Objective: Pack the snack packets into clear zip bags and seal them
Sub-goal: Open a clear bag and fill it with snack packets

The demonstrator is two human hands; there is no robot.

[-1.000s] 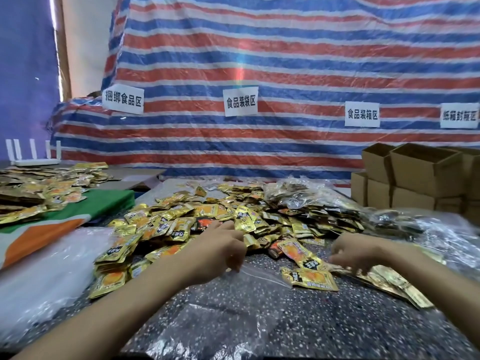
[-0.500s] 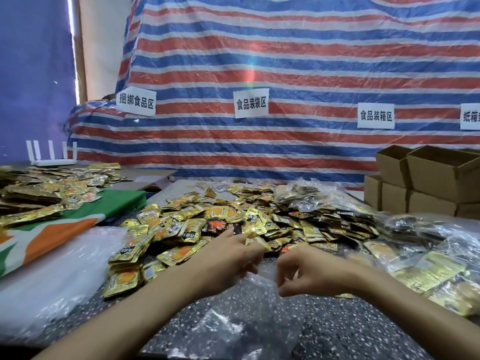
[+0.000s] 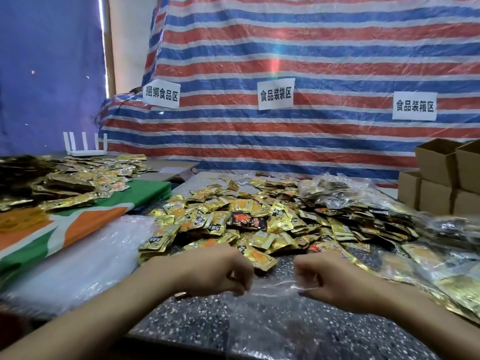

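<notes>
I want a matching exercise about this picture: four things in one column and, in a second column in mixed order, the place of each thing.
Things
1. clear zip bag
2. black packet
3. cardboard boxes
4. white device with antennas

Places
A. stacked at the far right
B. pinched between the left hand and the right hand
C. at the back left
D. on the middle pile of gold packets

Pairs: 1-B, 2-D, 3-A, 4-C

Bright, even light; wide-angle edge warp.
</notes>
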